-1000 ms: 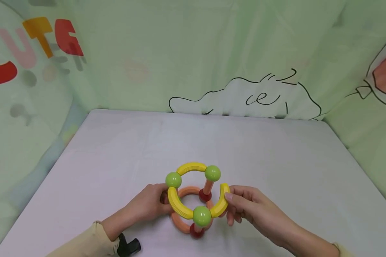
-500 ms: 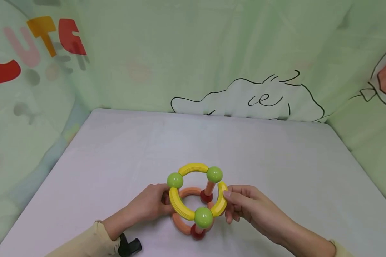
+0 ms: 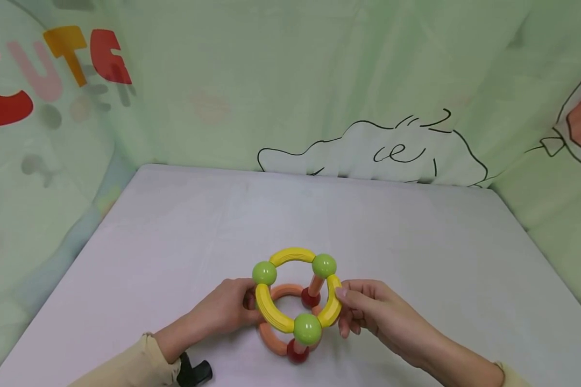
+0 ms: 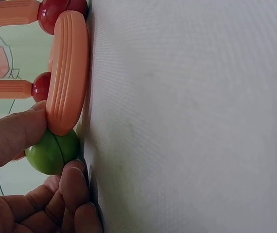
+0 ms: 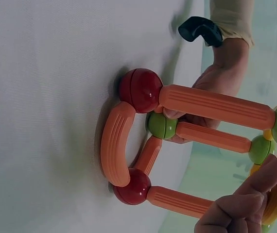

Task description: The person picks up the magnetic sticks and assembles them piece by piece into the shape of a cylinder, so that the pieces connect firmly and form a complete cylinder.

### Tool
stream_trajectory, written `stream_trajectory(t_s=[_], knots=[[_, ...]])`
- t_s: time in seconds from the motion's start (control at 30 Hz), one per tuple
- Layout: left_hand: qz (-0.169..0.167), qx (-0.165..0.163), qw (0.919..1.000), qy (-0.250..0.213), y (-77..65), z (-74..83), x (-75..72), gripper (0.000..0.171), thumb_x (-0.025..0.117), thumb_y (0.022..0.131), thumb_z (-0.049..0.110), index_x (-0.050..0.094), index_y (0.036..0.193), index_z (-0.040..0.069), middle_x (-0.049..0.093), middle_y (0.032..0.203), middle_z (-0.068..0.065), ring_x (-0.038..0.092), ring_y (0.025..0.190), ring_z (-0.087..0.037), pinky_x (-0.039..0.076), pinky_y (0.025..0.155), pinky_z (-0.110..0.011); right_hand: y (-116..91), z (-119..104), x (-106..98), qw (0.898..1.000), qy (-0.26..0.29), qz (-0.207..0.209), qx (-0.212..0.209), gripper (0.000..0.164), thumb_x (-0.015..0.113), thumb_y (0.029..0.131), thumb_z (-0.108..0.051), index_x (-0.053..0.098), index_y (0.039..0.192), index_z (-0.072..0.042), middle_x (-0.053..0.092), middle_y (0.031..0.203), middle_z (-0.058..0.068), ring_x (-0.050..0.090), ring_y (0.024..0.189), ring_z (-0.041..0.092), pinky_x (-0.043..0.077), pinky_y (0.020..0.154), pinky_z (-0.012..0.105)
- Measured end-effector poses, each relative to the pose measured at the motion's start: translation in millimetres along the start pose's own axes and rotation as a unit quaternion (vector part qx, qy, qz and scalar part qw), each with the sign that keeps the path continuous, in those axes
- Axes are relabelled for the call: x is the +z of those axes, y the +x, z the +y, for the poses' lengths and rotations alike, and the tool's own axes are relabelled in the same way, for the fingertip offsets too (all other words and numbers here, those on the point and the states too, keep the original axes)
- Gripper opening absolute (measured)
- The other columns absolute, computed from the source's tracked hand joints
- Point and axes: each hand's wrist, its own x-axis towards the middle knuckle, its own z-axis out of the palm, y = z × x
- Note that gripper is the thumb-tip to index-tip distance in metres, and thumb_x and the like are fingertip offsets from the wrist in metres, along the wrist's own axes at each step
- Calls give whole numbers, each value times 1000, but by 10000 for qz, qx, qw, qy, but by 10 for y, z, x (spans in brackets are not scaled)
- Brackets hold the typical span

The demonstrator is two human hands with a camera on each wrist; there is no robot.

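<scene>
A ball-and-rod building toy stands upright on the table between both hands. Its lower ring has orange curved rods, two red balls and a green ball. Straight orange rods rise to an upper ring of yellow curved rods and green balls. My left hand pinches the lower green ball between thumb and fingers. On the other side, my right hand pinches the right yellow curved rod, whose two ends meet the near and far-right green balls.
A white cloth covers the table. Printed green fabric walls rise at its back and sides. A black device is at the left wrist, beside the beige sleeve.
The right yellow curved rod has swung inward in my right hand. Its far end, earlier apart from the far-right green ball, now meets it. My left hand keeps its hold.
</scene>
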Motion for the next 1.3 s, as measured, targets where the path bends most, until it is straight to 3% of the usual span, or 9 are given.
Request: stream_trajectory(t_s=[0.27, 0.43, 0.53, 0.63, 0.73, 0.9, 1.0, 1.3], knots=[[32, 153, 9999, -6, 5, -17, 7, 23, 84, 83, 19, 63, 88, 11, 55, 65, 5, 46, 59, -9, 35, 54, -21, -4, 18, -40, 9996, -116, -130, -226, 32, 42, 110, -29, 61, 105, -5, 71, 87, 1, 64, 77, 12, 46, 71, 24], [-27, 181, 9998, 10, 13, -18, -6, 23, 83, 83, 21, 63, 87, 12, 54, 65, 6, 46, 59, -9, 34, 54, -22, 37, 103, -83, 9955, -833, 272, -346, 30, 41, 105, -18, 61, 108, 3, 71, 90, 7, 65, 77, 16, 48, 69, 25], [-78, 208, 9998, 19, 17, -25, -21, 23, 83, 84, 22, 62, 88, 13, 55, 66, 6, 46, 59, -9, 36, 54, -22, 133, 202, -73, 9809, -1785, 735, -238, 26, 50, 102, -16, 63, 113, 3, 69, 82, 7, 60, 71, 18, 45, 60, 25], [-157, 211, 9997, -7, 17, -38, -37, 24, 84, 83, 21, 63, 91, 13, 56, 68, 6, 48, 60, -9, 37, 56, -22, 260, 325, -50, 9550, -2787, 1003, -123, 19, 61, 95, -14, 65, 108, 0, 64, 72, 3, 54, 62, 16, 41, 54, 24], [-230, 187, 9995, -45, 15, -45, -45, 25, 85, 82, 20, 63, 93, 12, 57, 69, 5, 49, 61, -9, 38, 56, -23, 367, 437, -26, 9333, -3448, 1003, -92, 14, 69, 93, -20, 64, 94, -6, 54, 65, -3, 48, 57, 11, 38, 52, 22], [-241, 187, 9995, -102, 16, -44, -37, 25, 84, 83, 20, 64, 95, 11, 57, 69, 4, 49, 61, -11, 38, 56, -23, 451, 516, 22, 9085, -4059, 886, -442, 26, 73, 94, -34, 60, 81, -16, 46, 64, -8, 45, 59, 5, 37, 56, 22], [-203, 268, 9994, -110, 32, -50, -32, 25, 84, 84, 19, 65, 96, 10, 57, 70, 4, 49, 62, -11, 38, 56, -23, 459, 505, 45, 9003, -4223, 918, -519, 25, 73, 94, -34, 60, 80, -17, 48, 65, -9, 46, 62, 4, 39, 58, 22], [-178, 204, 9996, -23, 110, -33, -15, 22, 83, 86, 17, 63, 93, 10, 54, 70, 2, 47, 63, -12, 36, 56, -23, 453, 503, 95, 9043, -4107, 1165, -54, 20, 75, 92, -28, 61, 85, -15, 49, 64, -5, 48, 62, 12, 38, 59, 23]])
